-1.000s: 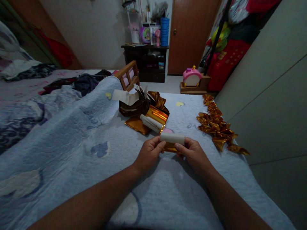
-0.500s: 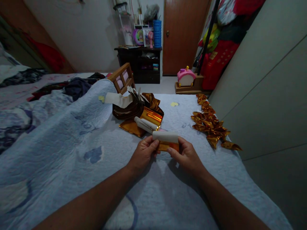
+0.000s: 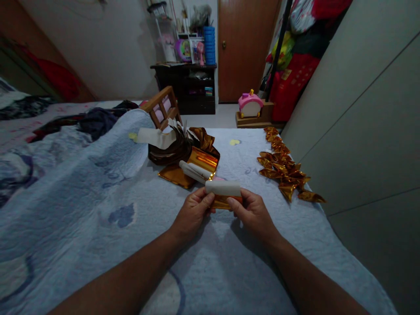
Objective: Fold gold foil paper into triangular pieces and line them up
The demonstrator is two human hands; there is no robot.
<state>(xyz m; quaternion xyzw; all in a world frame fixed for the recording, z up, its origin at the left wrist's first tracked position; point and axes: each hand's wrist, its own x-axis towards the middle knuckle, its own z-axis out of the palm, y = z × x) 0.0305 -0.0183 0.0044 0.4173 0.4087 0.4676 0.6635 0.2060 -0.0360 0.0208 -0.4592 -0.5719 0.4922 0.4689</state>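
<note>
Between my two hands is a sheet of gold foil paper (image 3: 223,189), its white back folded over along the top and a gold strip showing below. My left hand (image 3: 194,210) pinches its left end, thumb on the front. At the right end, my right hand (image 3: 254,213) grips it the same way, thumb on the gold strip. Just beyond lie rolled white-backed papers (image 3: 196,171) on a gold sheet (image 3: 205,159). Behind them sits a fanned stack of foil paper (image 3: 172,151), white backs curling up. Several folded gold foil pieces (image 3: 284,170) lie along the bed's right edge.
A blue quilted cover (image 3: 131,245) spreads under everything. Dark clothes (image 3: 98,120) lie at the left. Past the bed's far end are a wooden rail (image 3: 162,107), a dark cabinet (image 3: 185,92) and a pink toy (image 3: 250,105). A pale panel (image 3: 370,118) borders the right side.
The whole view has shifted slightly, so things appear a little further left. My hands keep the same hold on the foil paper, with the right thumb barely moved.
</note>
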